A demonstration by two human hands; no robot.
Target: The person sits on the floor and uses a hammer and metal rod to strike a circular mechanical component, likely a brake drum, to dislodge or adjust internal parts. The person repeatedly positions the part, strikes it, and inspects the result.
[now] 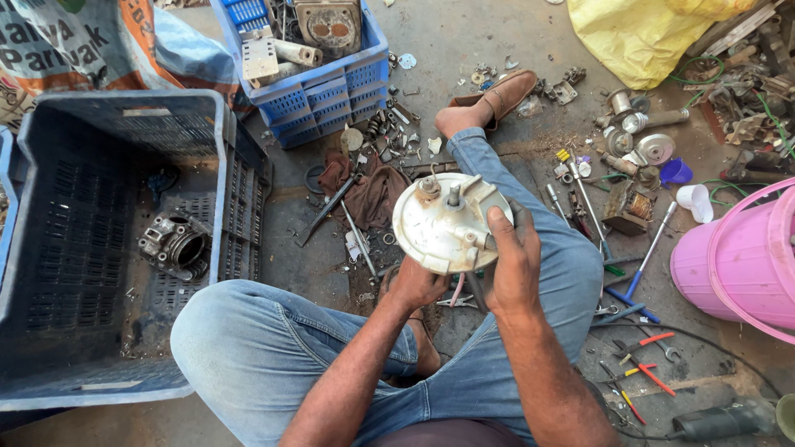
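Over the lap, the left hand [416, 285] cupped the round white flanged pump unit [447, 223] from beneath at seven o'clock while the right hand [512, 265], fingers clamped on its four-o'clock rim, steadied it face-up, seemingly for inspection.

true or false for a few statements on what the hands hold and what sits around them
1. Both hands hold a round off-white part with metal fittings on top. True: the right hand grips its edge and the left hand supports the round off-white part from below.
2. The large dark crate is empty. False: the dark crate holds a grey metal housing.
3. A pink bucket stands at the right edge. True: pink bucket.
4. The person is barefoot. False: a brown shoe is on the outstretched foot.
5. The small blue crate holds metal parts. True: blue crate.
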